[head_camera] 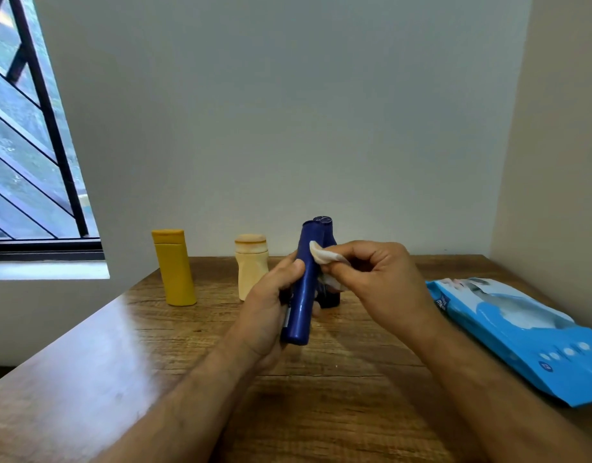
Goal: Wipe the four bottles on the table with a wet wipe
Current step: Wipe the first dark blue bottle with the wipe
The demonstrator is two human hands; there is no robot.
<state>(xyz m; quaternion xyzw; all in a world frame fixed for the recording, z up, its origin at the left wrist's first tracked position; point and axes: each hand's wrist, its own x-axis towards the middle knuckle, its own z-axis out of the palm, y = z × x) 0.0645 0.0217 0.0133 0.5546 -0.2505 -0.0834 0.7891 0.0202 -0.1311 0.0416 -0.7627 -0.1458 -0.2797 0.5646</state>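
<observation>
My left hand (271,302) grips a dark blue bottle (303,295), lifted off the table and tilted. My right hand (378,282) pinches a white wet wipe (321,257) and presses it against the upper right side of that bottle. A second dark blue bottle (326,228) stands behind it, mostly hidden by the held bottle and my fingers. A yellow bottle (174,267) stands at the back left, and a cream bottle (249,267) stands between it and my hands.
A blue pack of wet wipes (522,332) lies on the right side of the wooden table (121,362). White walls close off the back and right. A barred window is at the left.
</observation>
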